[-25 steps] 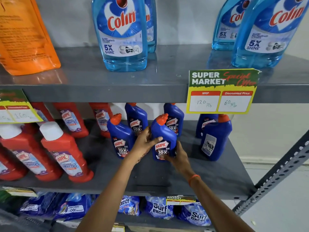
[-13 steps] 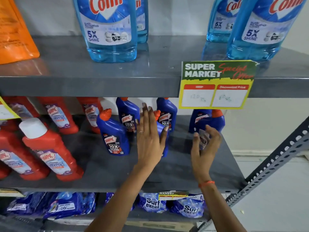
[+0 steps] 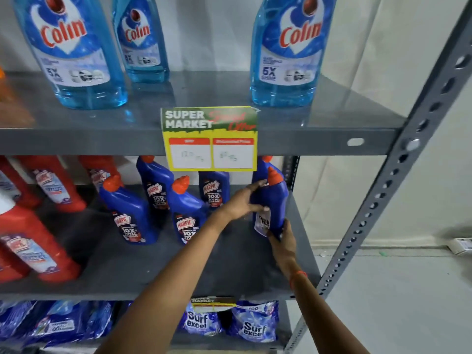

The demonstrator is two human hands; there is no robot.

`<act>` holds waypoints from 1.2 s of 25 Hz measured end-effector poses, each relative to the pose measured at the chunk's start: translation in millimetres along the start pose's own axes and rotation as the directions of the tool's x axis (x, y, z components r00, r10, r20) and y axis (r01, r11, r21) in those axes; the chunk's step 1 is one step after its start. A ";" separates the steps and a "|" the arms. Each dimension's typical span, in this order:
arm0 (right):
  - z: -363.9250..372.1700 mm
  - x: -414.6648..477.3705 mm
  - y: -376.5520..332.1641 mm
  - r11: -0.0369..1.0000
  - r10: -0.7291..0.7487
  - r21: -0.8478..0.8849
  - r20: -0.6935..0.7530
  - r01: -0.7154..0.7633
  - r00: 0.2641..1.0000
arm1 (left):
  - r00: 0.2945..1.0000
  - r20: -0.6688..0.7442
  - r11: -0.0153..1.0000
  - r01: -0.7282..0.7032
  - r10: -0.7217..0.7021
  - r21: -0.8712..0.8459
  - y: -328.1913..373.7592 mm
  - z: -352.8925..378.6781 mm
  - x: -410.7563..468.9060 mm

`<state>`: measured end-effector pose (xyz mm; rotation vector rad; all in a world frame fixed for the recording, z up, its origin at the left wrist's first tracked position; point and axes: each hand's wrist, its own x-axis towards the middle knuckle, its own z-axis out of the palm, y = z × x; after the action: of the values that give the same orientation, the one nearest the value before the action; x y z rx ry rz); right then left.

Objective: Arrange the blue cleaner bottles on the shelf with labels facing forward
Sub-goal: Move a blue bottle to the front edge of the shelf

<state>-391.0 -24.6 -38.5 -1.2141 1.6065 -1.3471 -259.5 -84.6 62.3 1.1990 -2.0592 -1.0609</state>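
Both hands are now on the rightmost blue Harpic bottle (image 3: 274, 200) at the right end of the middle shelf (image 3: 229, 264). Half a second ago the left hand was open in front of the centre bottle and the right hand was only reaching toward this one; one second ago both hands held the centre bottle. So, in my judgement, the centre bottle is finished and the work has passed to the next one.

The left hand (image 3: 245, 203) lies against the left side of the bottle, thumb near the neck and fingers spread on the body. The right hand (image 3: 282, 238) closes around the base from below. The bottle stands upright, just in front of another blue bottle (image 3: 263, 169) that is mostly hidden. Its white label (image 3: 262, 221) looks to the left and its print is blurred; it seems to be the back label, so a turn is probably needed.

Four other blue bottles already show their fronts: the front left bottle (image 3: 130, 213), the front centre bottle (image 3: 187, 213) and two rear bottles (image 3: 155, 185) (image 3: 214, 190), each reading "HARPIC 10X TOTAL CLEAN".

Above, the clear blue bottles (image 3: 286, 52) read "Colin 5X SHINE". The price tag (image 3: 209, 139) reads "SUPER MARKET Special Offer"; its handwritten prices are too blurred. Below, the pouches (image 3: 252, 325) read "Surf excel". The red bottles (image 3: 38, 246) at left are blurred.
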 end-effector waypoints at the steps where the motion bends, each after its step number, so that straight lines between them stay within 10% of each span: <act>1: -4.0 -0.9 2.6 1.000 -0.011 0.007 0.019 0.011 1.000 | 1.000 0.022 1.000 0.006 -0.006 0.001 2.0 -2.9 4.2; 5: -11.5 -10.7 3.2 0.992 -0.078 0.110 0.142 0.063 0.987 | 0.999 0.048 0.999 0.006 -0.004 -0.050 12.1 -14.3 6.9; 8: -5.9 -21.4 -7.8 0.987 -0.087 0.143 0.143 0.067 0.986 | 0.981 -0.188 0.990 0.011 -0.037 -0.139 18.4 -8.6 0.0; 13: 14.4 -24.6 -41.1 0.969 0.043 -0.247 0.133 -0.008 0.990 | 0.784 -0.545 0.953 0.215 -0.298 -0.212 23.5 18.1 -9.6; 19: 6.9 -23.1 -36.4 0.985 -0.095 0.156 0.156 0.071 0.983 | 0.970 -0.144 0.732 0.048 -0.198 -0.680 16.1 -12.0 -13.5; 23: -5.2 -10.9 -26.8 0.945 -0.124 0.325 0.268 0.031 0.956 | 0.995 0.099 0.740 0.081 -0.020 -0.667 10.9 -20.9 -5.8; 30: -3.5 21.8 -19.6 0.978 -0.117 0.199 0.250 0.068 0.961 | 0.950 -0.279 0.800 -0.059 -0.139 -0.597 -23.2 5.1 -9.7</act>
<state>-396.8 -44.5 -17.6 -1.3028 1.2230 -1.3037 -247.9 -81.2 39.7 0.9912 -1.3028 -1.3163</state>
